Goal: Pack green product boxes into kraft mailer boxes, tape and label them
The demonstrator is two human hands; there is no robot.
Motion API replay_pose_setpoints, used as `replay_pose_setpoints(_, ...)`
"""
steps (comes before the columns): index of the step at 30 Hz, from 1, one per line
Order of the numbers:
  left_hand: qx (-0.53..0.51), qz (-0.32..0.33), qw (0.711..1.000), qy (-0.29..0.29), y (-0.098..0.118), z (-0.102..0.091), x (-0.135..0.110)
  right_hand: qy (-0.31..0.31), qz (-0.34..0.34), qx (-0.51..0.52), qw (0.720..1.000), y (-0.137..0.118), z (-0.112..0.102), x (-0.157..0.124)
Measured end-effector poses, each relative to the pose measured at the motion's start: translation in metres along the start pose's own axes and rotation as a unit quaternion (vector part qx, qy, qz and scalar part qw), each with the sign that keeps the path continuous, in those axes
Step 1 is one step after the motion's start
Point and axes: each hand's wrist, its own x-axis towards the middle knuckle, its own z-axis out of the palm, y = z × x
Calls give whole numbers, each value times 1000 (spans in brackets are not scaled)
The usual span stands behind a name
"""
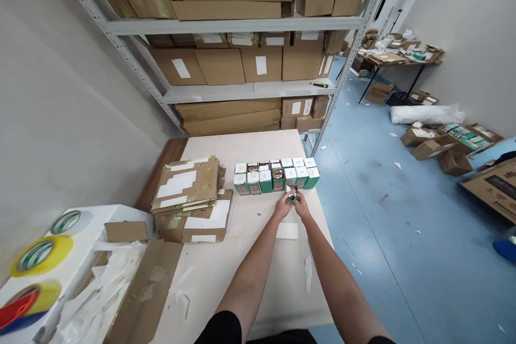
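Your left hand [283, 207] and right hand [301, 206] have their grip closed around one small open box [292, 191], over the counter [250, 226] just before two rows of boxes [265, 181], most seemingly already shut, a few left open.

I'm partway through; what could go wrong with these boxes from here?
The end box stands close to the right edge of the table; a nudge could drop it to the floor. The small box between the left hand and right hand might bump the row of boxes. An open-topped box there could spill if tipped.
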Motion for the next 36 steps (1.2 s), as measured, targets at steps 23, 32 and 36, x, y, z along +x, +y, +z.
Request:
replay_pose_setpoints(23, 51, -25, 997, 46, -12, -4, -8, 7, 96, -12, 995, 10, -15, -18)
replay_pose_setpoints(32, -30, -65, 997, 43, -16, 4, 7, 23, 114, -21, 993, 12, -10, -4)
replay_pose_setpoints(36, -43, -51, 997, 32, -17, -4, 1, 20, 109, 3, 994, 10, -2, -17)
